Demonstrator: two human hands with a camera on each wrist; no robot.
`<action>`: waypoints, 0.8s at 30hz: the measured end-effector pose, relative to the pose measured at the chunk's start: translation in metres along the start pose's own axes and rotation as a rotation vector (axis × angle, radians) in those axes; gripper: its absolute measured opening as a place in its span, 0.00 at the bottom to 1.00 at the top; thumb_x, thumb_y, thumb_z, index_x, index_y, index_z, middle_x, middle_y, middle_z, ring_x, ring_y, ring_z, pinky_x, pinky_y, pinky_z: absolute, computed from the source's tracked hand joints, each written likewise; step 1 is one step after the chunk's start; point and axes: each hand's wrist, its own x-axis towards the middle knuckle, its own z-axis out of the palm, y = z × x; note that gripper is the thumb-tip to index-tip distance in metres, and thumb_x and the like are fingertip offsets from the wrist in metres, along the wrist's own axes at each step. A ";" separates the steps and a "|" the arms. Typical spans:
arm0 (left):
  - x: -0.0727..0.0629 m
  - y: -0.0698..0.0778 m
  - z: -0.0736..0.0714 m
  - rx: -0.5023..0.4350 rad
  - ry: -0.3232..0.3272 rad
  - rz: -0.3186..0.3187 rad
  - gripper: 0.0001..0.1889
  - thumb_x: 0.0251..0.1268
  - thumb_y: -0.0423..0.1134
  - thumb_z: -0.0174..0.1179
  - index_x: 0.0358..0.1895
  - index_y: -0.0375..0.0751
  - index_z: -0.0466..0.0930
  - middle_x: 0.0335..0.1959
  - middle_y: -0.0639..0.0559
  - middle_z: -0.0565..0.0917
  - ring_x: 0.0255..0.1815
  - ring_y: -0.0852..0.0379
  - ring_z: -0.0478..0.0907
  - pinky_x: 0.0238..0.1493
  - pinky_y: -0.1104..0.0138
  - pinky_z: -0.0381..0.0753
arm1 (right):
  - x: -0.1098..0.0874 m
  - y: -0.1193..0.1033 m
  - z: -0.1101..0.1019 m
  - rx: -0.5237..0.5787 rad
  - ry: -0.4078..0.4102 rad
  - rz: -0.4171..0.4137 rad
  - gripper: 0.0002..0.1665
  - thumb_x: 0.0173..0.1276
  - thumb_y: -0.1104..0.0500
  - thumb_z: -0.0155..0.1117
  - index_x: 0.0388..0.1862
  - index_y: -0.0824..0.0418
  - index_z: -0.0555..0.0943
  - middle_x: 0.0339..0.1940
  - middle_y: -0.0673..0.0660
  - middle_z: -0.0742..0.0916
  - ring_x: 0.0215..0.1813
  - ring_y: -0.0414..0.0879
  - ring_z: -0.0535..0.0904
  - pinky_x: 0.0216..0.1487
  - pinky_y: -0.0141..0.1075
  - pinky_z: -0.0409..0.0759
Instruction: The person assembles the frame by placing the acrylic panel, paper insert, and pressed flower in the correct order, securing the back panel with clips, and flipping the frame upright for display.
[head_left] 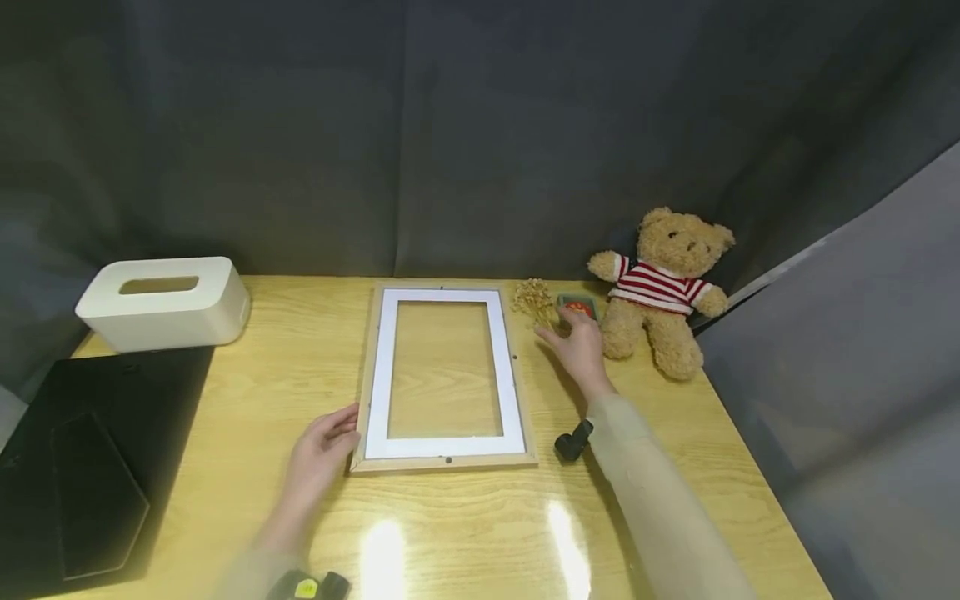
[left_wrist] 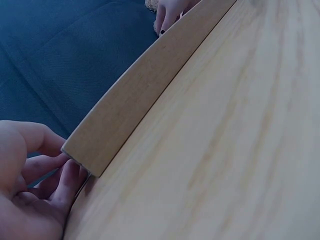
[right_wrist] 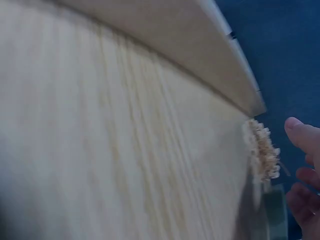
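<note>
A light wooden picture frame with a white mat border lies on the table, its middle see-through. My left hand is beside the frame's near left corner; in the left wrist view its fingertips touch that corner. To the right of the frame is a small bunch of dried flowers. My right hand is just in front of the flowers, thumb and fingers spread apart. Beyond its fingers sits a small green box with a red patch, partly hidden by the hand.
A teddy bear in a striped shirt sits at the back right. At the back left stands a white tissue box. A black backing board with a stand lies at the left on the wooden table. A dark curtain hangs behind.
</note>
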 end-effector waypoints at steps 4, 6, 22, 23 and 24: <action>0.000 0.000 0.000 0.011 0.000 0.000 0.22 0.65 0.33 0.58 0.63 0.38 0.72 0.56 0.44 0.76 0.55 0.52 0.74 0.53 0.76 0.72 | 0.012 0.002 0.012 -0.063 0.000 0.027 0.36 0.60 0.52 0.71 0.62 0.71 0.73 0.58 0.69 0.78 0.61 0.63 0.71 0.62 0.53 0.68; 0.000 0.000 0.000 0.016 0.004 0.004 0.22 0.65 0.33 0.58 0.63 0.39 0.73 0.55 0.44 0.77 0.54 0.52 0.74 0.53 0.76 0.72 | 0.016 0.001 0.017 -0.083 0.007 0.058 0.36 0.60 0.52 0.71 0.61 0.72 0.73 0.57 0.70 0.79 0.60 0.63 0.72 0.61 0.53 0.70; -0.001 0.002 0.001 0.000 0.007 -0.005 0.22 0.64 0.31 0.58 0.63 0.38 0.73 0.55 0.44 0.76 0.54 0.52 0.73 0.53 0.76 0.72 | 0.022 -0.003 0.037 -0.195 0.053 0.123 0.28 0.60 0.51 0.71 0.50 0.72 0.81 0.43 0.69 0.85 0.45 0.62 0.81 0.46 0.50 0.79; -0.001 0.002 0.001 -0.004 0.009 -0.002 0.22 0.64 0.31 0.58 0.62 0.38 0.73 0.55 0.44 0.76 0.54 0.52 0.73 0.53 0.76 0.72 | 0.023 -0.003 0.037 -0.204 0.052 0.118 0.28 0.60 0.51 0.71 0.50 0.72 0.81 0.43 0.69 0.85 0.45 0.61 0.81 0.46 0.50 0.79; -0.001 0.002 0.001 -0.008 0.011 0.002 0.22 0.64 0.31 0.58 0.62 0.37 0.73 0.55 0.44 0.76 0.54 0.52 0.73 0.53 0.77 0.72 | 0.023 -0.003 0.037 -0.210 0.049 0.115 0.27 0.60 0.52 0.71 0.50 0.71 0.82 0.43 0.69 0.85 0.44 0.61 0.81 0.45 0.50 0.79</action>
